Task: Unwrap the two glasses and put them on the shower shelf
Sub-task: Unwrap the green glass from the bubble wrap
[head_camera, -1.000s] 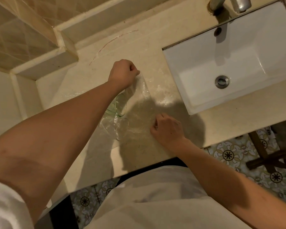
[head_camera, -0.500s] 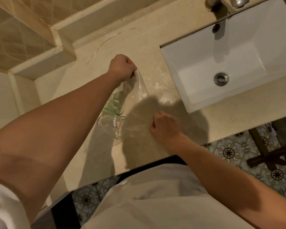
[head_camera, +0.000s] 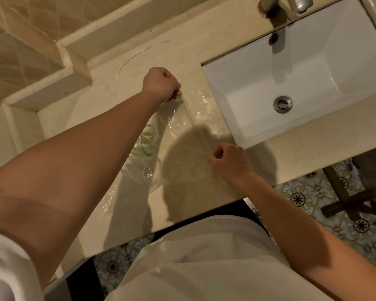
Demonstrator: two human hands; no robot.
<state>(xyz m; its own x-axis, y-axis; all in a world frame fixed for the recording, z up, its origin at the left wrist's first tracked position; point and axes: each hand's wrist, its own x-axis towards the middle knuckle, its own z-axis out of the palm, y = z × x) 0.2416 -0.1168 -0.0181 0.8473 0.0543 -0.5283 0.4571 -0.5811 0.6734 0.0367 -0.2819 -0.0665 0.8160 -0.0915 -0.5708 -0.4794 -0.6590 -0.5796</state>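
- Head view: left hand (head_camera: pixel 161 84) at 12 o'clock and right hand (head_camera: pixel 229 162) at 4 o'clock, fingers clenched on clear wrap (head_camera: pixel 182 135), stretching it across the desk (head_camera: pixel 204 51).
- Green glass (head_camera: pixel 147 141) and clear glass (head_camera: pixel 148 171) lie at 9 o'clock on the wrap; unwrapping step, judged. Next: free them, then lift.

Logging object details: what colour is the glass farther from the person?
Green-tinted glass, lying on its side; seen only in the head view.
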